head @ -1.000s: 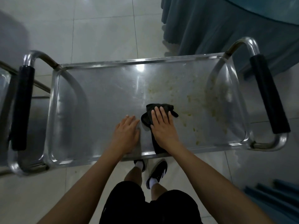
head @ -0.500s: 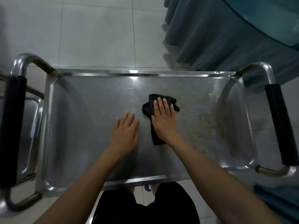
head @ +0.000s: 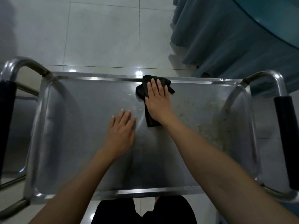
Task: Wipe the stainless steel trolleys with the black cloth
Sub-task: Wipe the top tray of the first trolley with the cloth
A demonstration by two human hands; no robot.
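Head view: your right hand [head: 157, 101] lies flat on the black cloth [head: 149, 92], fingers straight and together, pressing it onto the trolley's top tray [head: 80, 126]. No grip, just palm pressure. The cloth sits at the far rim, its front edge touching or just over that rim, roughly mid-length of the tray. Its long axis runs near-to-far, a strip trailing back under your wrist.

Your left hand [head: 121, 131] rests flat on bare steel just left of the cloth and nearer you, fingers straight, holding nothing. It looks like a brace.

Key relation: the dirty patch [head: 208, 120], yellowish specks and smears, lies to the right of your cloth hand, spreading toward the right end by the right handle [head: 286, 139]. Your right hand is the nearer one by far; the left is well apart from it.

My read: the left and middle of the tray look clean, the right end does not. You're at the far limit, so the next stroke likely wants to go right or back toward you across the specks. Keep the palm over the bunched part, or the trailing strip may fold under.
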